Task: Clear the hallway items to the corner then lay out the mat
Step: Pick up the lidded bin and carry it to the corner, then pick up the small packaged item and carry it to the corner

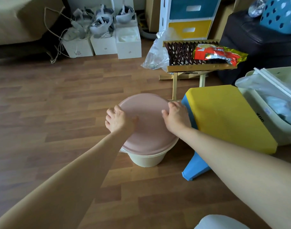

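1. Your left hand (120, 120) and right hand (175, 119) are gripping opposite edges of the pink lid (148, 123), fingers curled over its rim.
2. The lid is sitting on the cream bucket (146, 159), standing on the floor (59, 100) just beside the yellow-topped stool (227, 116).
3. Lifting advice: you are holding only the lid; grip the bucket's rim beneath, keeping it level toward the corner.

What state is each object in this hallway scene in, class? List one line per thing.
Round pink plastic lid: closed on the cream bucket, a hand on each side.
Cream plastic bucket: upright on the wooden floor.
Left hand: gripping the lid's left rim.
Right hand: gripping the right rim.
Yellow-topped blue plastic stool: standing beside the bucket.
Red snack packet: lying on the woven rack.
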